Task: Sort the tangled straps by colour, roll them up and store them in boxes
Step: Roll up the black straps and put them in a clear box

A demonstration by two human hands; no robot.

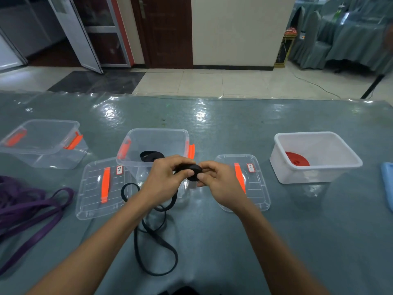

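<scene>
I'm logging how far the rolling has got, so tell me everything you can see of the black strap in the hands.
The black strap is a flat, narrow band that looks like woven webbing. One end is wound into a small tight roll, held above the table and pinched between the fingers and thumbs of the left hand and right hand. The unrolled length drops below the left wrist and lies on the table in loose, crossing loops.
</scene>
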